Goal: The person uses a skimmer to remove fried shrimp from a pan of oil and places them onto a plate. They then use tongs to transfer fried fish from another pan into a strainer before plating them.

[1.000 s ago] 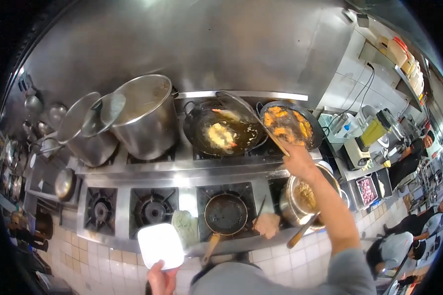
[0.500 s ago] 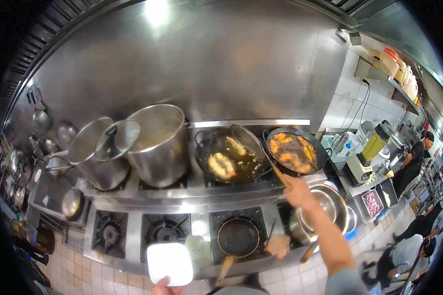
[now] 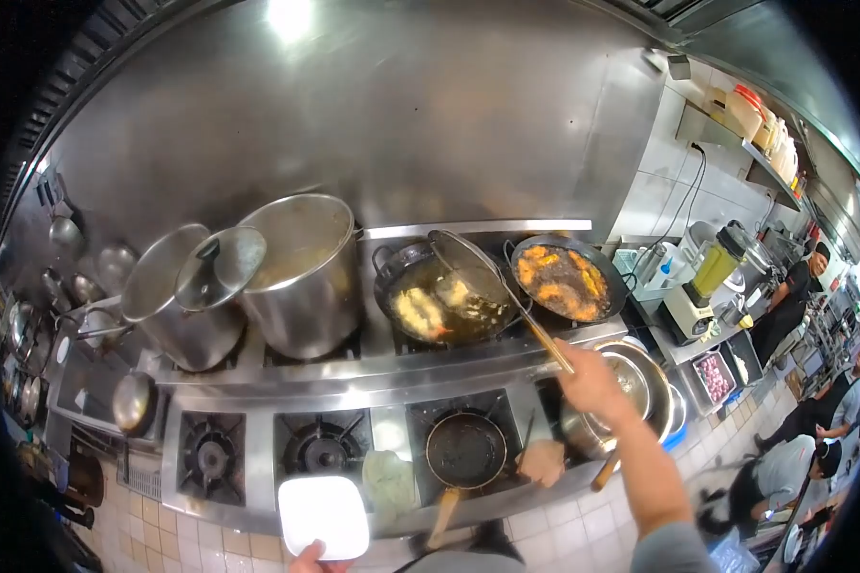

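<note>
My right hand (image 3: 591, 382) is wrapped round the long handle of a skimmer (image 3: 548, 346). The skimmer's round head is tilted over the left wok (image 3: 380, 288), partly covering a battered piece. Another pale battered piece (image 3: 419, 313) lies in that wok's oil. In the right wok (image 3: 625, 291), several orange-brown pieces (image 3: 556, 277) sit in bubbling oil. Low in the view, my left hand (image 3: 319, 558) grips the near edge of a white square dish (image 3: 323, 516), thumb on top; the other fingers are hidden below it. Nothing shows in the dish.
Two tall stockpots (image 3: 308, 306) stand left of the woks, with a glass lid (image 3: 222, 269) on their rims. A frying pan (image 3: 466, 449) rests on a front burner. Stacked steel pots (image 3: 592, 435) sit below my right forearm. A blender (image 3: 712, 286) and several people are at right.
The skimmer's head has shifted left and tilted down over the battered piece at the right of the left wok. My left hand still holds the dish. The whole view has shifted slightly.
</note>
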Available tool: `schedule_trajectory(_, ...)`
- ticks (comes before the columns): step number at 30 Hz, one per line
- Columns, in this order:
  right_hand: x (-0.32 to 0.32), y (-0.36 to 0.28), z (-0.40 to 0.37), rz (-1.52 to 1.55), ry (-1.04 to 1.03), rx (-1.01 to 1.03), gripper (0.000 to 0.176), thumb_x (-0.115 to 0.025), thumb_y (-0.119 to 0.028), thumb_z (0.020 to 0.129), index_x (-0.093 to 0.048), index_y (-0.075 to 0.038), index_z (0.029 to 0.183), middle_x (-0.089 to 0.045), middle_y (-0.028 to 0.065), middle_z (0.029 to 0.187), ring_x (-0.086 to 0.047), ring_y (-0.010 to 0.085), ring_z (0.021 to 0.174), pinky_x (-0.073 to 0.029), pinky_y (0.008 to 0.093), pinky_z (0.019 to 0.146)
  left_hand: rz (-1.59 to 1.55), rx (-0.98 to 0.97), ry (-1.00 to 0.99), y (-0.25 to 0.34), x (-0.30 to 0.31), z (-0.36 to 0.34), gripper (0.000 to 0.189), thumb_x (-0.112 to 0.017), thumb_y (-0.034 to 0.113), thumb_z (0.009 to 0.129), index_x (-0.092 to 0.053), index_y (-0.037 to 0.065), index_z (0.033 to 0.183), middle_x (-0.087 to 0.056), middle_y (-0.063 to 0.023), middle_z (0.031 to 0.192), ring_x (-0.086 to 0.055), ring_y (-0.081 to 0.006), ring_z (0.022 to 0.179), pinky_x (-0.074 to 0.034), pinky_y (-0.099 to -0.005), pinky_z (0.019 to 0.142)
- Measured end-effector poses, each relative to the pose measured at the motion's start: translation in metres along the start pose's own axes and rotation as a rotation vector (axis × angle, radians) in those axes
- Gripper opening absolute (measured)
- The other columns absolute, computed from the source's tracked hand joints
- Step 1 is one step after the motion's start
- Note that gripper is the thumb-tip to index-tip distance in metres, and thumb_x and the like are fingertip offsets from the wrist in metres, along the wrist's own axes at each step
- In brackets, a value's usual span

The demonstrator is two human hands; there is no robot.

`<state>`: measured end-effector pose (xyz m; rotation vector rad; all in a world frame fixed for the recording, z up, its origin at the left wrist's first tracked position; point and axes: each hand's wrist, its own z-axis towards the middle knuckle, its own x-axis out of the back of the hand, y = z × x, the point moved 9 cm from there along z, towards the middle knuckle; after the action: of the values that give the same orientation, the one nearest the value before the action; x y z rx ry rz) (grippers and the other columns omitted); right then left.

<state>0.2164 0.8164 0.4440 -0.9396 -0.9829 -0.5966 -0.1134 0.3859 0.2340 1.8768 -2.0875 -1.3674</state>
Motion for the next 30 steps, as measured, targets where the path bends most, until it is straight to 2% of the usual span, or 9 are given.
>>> schedule_trajectory(3,0.017,-0.022,-0.027,0.007,-0.141,-0.006,0.053,-0.057,-0.008,0.081,-0.054,-0.014,0.134,-0.066,0.0283,0.1,-0.061,0.0479,0.095,-0.05,0.0523,0.083,0.018,0.008,0.023,0.008,0.004,-0.002,0.06,-0.052,0.004,0.091,-0.032,0.003,0.148,-0.047,-0.0185,0.144,-0.048,-0.0405,0.131,-0.046,-0.0593,0.104)
schedule_trajectory(7,-0.009,-0.021,-0.039,0.098,-0.113,0.009,0.052,-0.057,-0.007,0.082,-0.054,-0.014,0.134,-0.065,0.0289,0.101,-0.061,0.0483,0.095,-0.051,0.0507,0.083,0.023,0.018,0.096,0.012,0.015,-0.008,0.057,-0.053,0.01,0.093,-0.037,0.005,0.147,-0.046,-0.018,0.145,-0.047,-0.0389,0.132,-0.047,-0.0577,0.103)
schedule_trajectory(8,-0.027,-0.018,-0.039,0.102,-0.126,0.001,0.052,-0.057,-0.007,0.082,-0.054,-0.014,0.134,-0.065,0.0289,0.101,-0.061,0.0483,0.095,-0.051,0.0507,0.083,0.006,-0.003,0.058,0.013,0.011,-0.007,0.057,-0.051,0.009,0.091,-0.036,0.004,0.146,-0.048,-0.019,0.142,-0.052,-0.0396,0.127,-0.051,-0.0571,0.098)
schedule_trajectory(10,-0.045,-0.023,-0.031,0.209,0.034,0.036,0.051,-0.057,-0.007,0.083,-0.055,-0.013,0.133,-0.065,0.0295,0.1,-0.061,0.0484,0.095,-0.052,0.0491,0.083,-0.03,-0.047,-0.025,0.014,0.0,-0.005,0.058,-0.048,0.008,0.089,-0.033,0.001,0.145,-0.053,-0.0209,0.135,-0.06,-0.0411,0.117,-0.058,-0.0559,0.09)
schedule_trajectory(14,-0.056,-0.039,-0.01,0.367,-0.001,-0.1,0.049,-0.057,-0.007,0.083,-0.055,-0.01,0.132,-0.065,0.029,0.099,-0.061,0.0491,0.095,-0.052,0.0485,0.083,0.0,-0.057,-0.131,0.017,-0.019,-0.004,0.057,-0.048,0.009,0.091,-0.032,0.001,0.146,-0.053,-0.0211,0.136,-0.06,-0.0408,0.117,-0.058,-0.0567,0.089)
schedule_trajectory(16,-0.046,-0.041,0.008,0.294,0.057,-0.032,0.053,-0.058,-0.009,0.082,-0.056,-0.009,0.135,-0.066,0.0283,0.109,-0.063,0.0439,0.103,-0.05,0.0448,0.092,0.011,-0.046,-0.14,0.018,-0.022,-0.007,0.057,-0.048,0.01,0.092,-0.032,0.001,0.146,-0.053,-0.0211,0.136,-0.06,-0.0406,0.117,-0.058,-0.0569,0.089)
schedule_trajectory(20,-0.039,-0.015,0.056,0.052,0.024,-0.029,0.052,-0.056,-0.007,0.082,-0.056,-0.004,0.133,-0.066,0.0293,0.105,-0.063,0.0451,0.101,-0.05,0.0483,0.09,0.035,-0.026,-0.178,0.015,-0.024,-0.008,0.056,-0.048,0.011,0.093,-0.032,0.002,0.147,-0.052,-0.0211,0.137,-0.06,-0.0402,0.118,-0.057,-0.0572,0.089)
schedule_trajectory(23,-0.025,-0.008,0.064,-0.201,-0.095,-0.011,0.052,-0.056,-0.006,0.081,-0.054,-0.001,0.133,-0.064,0.031,0.104,-0.062,0.0463,0.1,-0.048,0.0508,0.089,0.062,-0.031,-0.194,0.019,-0.017,-0.005,0.056,-0.047,0.012,0.094,-0.032,0.002,0.147,-0.052,-0.0212,0.137,-0.06,-0.0402,0.118,-0.057,-0.0573,0.089)
schedule_trajectory(30,0.006,-0.011,0.005,-0.129,-0.122,-0.017,0.055,-0.055,-0.005,0.081,-0.052,-0.002,0.136,-0.065,0.0309,0.104,-0.062,0.0464,0.099,-0.049,0.0498,0.09,-0.037,-0.047,-0.074,0.016,0.011,-0.003,0.057,-0.049,0.012,0.093,-0.033,0.001,0.146,-0.053,-0.0214,0.136,-0.061,-0.0407,0.117,-0.058,-0.057,0.089)
